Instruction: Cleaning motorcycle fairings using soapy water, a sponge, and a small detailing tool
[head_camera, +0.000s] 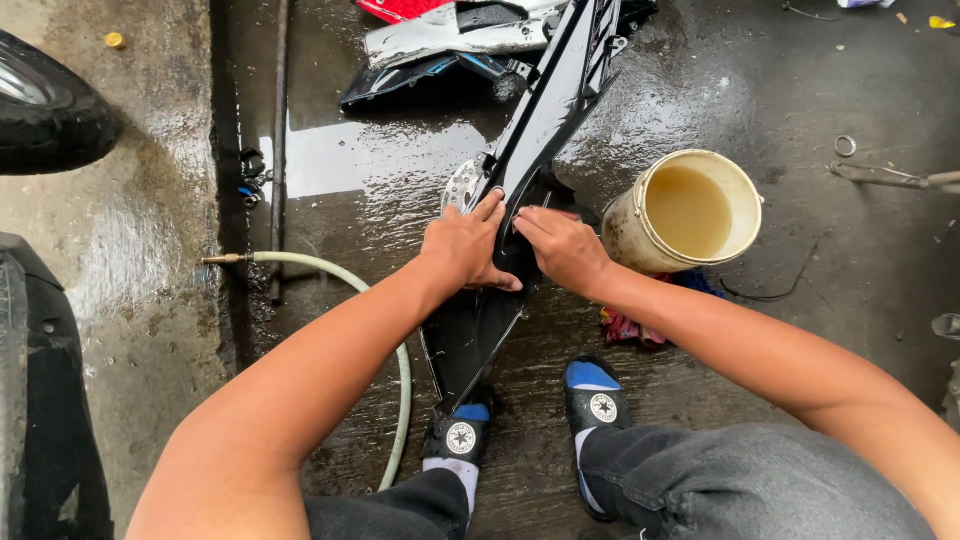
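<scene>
Floor (640, 420): wet, dark concrete, puddled and glossy; a paler, drier strip lies far to the panel's left, past a metal rail (280, 130).

Panel (530, 140): long black glossy body panel, slanted from the upper middle of the view down to the person's feet, its lower end resting at the left shoe (460, 432). Taken as landmark.

Left hand (466, 246): laid flat on the panel's middle, fingers pressed together and curled over its edge.

Right hand (560, 246): just beside the left on the same panel, fingers pressed together and flat on the surface. Whether it holds a cloth, I cannot tell.

Bucket (690, 208): cream plastic, tilted, holding murky water; just right of the panel, near the right hand.

Rag (630, 328): red, crumpled on the floor right of the panel, below the bucket.

Hose (400, 380): pale green with a brass tip, curving along the floor left of the panel.

More panels (450, 40): white, blue and red pieces heaped at the panel's upper end.

Tyre (50, 110): black, far left of the panel, on the pale strip.

Ring (845, 146): small, metal, well right of the panel beyond the bucket.

Right shoe (592, 400): black with blue, right of the panel's lower end.
</scene>
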